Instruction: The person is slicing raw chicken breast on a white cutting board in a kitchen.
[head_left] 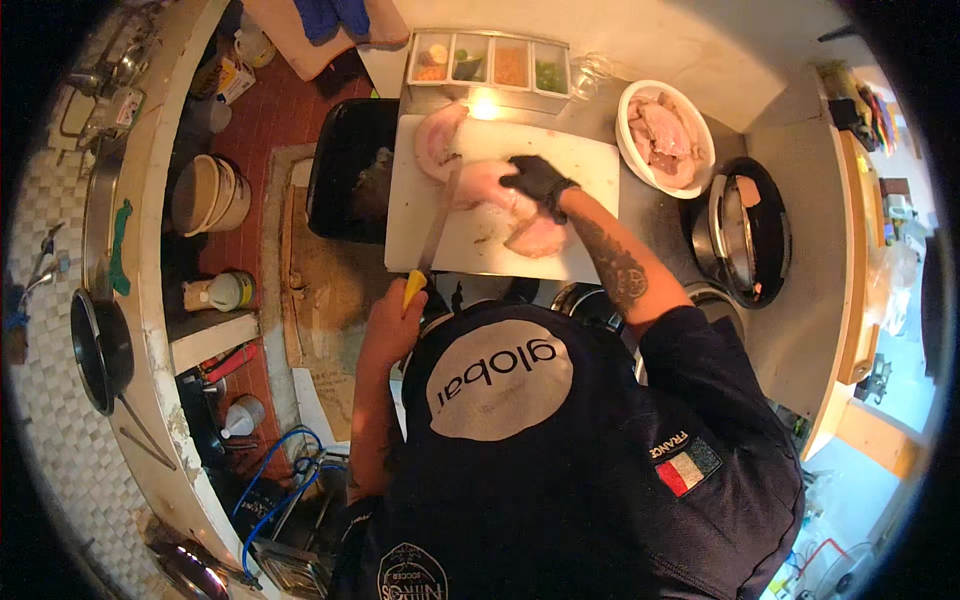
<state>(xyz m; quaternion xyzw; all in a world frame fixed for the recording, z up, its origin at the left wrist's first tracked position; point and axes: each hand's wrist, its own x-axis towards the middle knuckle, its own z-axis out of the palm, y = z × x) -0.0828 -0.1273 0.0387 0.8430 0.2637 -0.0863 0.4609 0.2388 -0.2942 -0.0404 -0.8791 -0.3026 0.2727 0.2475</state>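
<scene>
My left hand (pixel 393 322) is closed round the yellow handle of a long knife (pixel 437 225). The blade points away over a white cutting board (pixel 590 165), its tip by a pale pink piece of raw meat (pixel 484 184). My right hand (pixel 541 184), in a black glove, grips that piece from the right with bent fingers, partly hiding it. Another raw slice (pixel 437 142) lies at the board's far left, close to the blade's tip. Nearer me, below the gloved hand, rests a flat raw slice (pixel 537 238).
Beyond the board stands a metal holder (pixel 490 101) with chopped ingredients in compartments. A black tub (pixel 345 190) sits left of the board. To the right are a white bowl of raw meat (pixel 627 130) and a dark pan (pixel 778 230). Pots (pixel 583 300) stand near my body.
</scene>
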